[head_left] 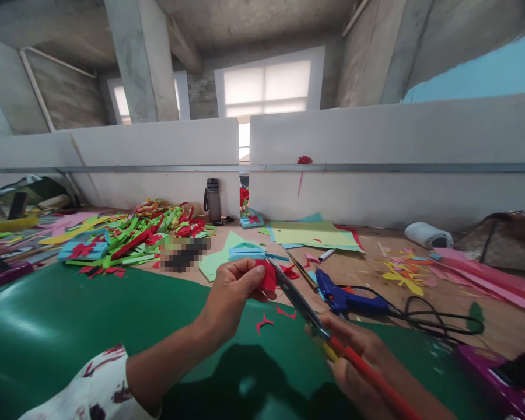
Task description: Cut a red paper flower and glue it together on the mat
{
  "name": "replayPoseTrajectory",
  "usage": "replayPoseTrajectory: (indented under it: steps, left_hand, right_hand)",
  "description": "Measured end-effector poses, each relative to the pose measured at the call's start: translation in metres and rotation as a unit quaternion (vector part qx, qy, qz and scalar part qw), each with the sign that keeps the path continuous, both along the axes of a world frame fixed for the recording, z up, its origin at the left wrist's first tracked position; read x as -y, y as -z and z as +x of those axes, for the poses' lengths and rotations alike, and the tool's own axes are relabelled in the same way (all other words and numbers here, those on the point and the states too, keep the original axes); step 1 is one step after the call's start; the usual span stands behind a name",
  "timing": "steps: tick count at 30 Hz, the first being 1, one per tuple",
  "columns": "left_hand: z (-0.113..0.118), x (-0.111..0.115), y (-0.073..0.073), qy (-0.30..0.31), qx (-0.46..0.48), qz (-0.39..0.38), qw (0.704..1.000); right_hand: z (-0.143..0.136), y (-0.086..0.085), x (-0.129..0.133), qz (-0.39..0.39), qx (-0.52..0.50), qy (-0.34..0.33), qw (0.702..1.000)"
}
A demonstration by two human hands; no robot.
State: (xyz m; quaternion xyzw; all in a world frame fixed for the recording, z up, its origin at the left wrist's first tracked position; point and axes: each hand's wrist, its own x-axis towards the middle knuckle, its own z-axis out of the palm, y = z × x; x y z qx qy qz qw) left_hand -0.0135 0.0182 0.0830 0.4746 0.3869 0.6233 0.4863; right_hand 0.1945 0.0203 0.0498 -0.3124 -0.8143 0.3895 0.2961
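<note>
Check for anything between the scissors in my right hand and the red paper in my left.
Nothing visible stands between them: the scissors in your right hand reach up to the red paper's right edge, while your left hand pinches it from the left.

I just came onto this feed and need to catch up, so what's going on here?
The left hand pinches a small piece of red paper, and the right hand holds scissors with the blades close beside it. Red scraps lie on the green surface below. A blue glue gun lies to the right, and a heap of green and red strips lies farther off to the left.
</note>
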Motion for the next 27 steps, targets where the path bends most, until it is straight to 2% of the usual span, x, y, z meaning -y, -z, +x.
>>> replayPoseTrajectory:
  steps: [5, 10, 14, 19, 27]
  left_hand:
    - [0.0, 0.002, 0.001, 0.0, -0.026, 0.007, 1.0]
    - [-0.002, 0.001, 0.0, 0.031, -0.058, 0.012, 0.998]
    - [-0.005, 0.0, 0.001, 0.041, -0.077, 0.011, 0.996]
    - [-0.004, 0.003, 0.0, 0.034, -0.071, 0.009, 0.997]
    - [-0.002, 0.002, -0.002, 0.008, -0.045, 0.01, 0.999]
  right_hand:
    - [0.001, 0.0, -0.005, 0.013, 0.017, -0.021, 1.0]
    - [-0.002, -0.005, -0.004, -0.002, 0.011, -0.027, 1.0]
    - [0.0, -0.003, -0.002, 0.015, 0.001, -0.004, 1.0]
    - [0.0, -0.002, 0.001, 0.012, -0.007, 0.024, 1.0]
    - [-0.005, -0.01, 0.006, -0.006, -0.013, 0.015, 1.0]
